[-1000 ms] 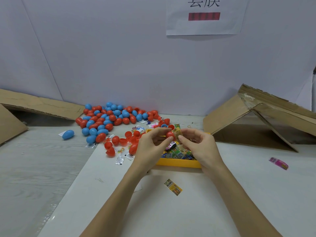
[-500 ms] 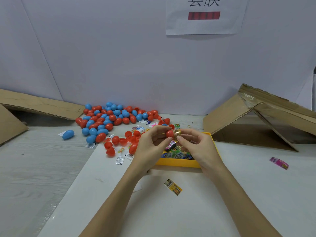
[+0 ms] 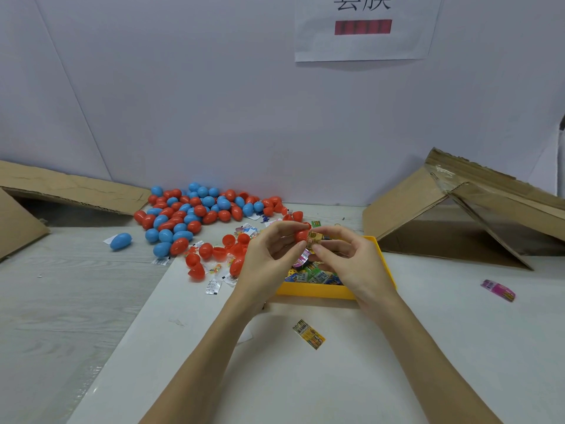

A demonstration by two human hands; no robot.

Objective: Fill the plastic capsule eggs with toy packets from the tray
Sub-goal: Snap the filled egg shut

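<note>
My left hand (image 3: pixel 269 255) grips a red egg half (image 3: pixel 301 235) above the yellow tray (image 3: pixel 315 290). My right hand (image 3: pixel 348 258) pinches a yellow toy packet (image 3: pixel 315 238) whose end is pressed into that half. The tray holds several coloured packets (image 3: pixel 315 273), partly hidden by my hands. Open red egg halves (image 3: pixel 214 250) lie just left of the tray. A heap of closed red and blue eggs (image 3: pixel 195 212) sits further back left.
A loose yellow packet (image 3: pixel 308 334) lies on the white table in front of the tray and a pink packet (image 3: pixel 498 290) at the right. One blue egg (image 3: pixel 120 241) lies apart at the left. Cardboard boxes stand at the left (image 3: pixel 70 188) and right (image 3: pixel 458 215).
The packet, first upright between my hands, has been folded and pushed into the red egg half. Both hands have stayed together above the tray.
</note>
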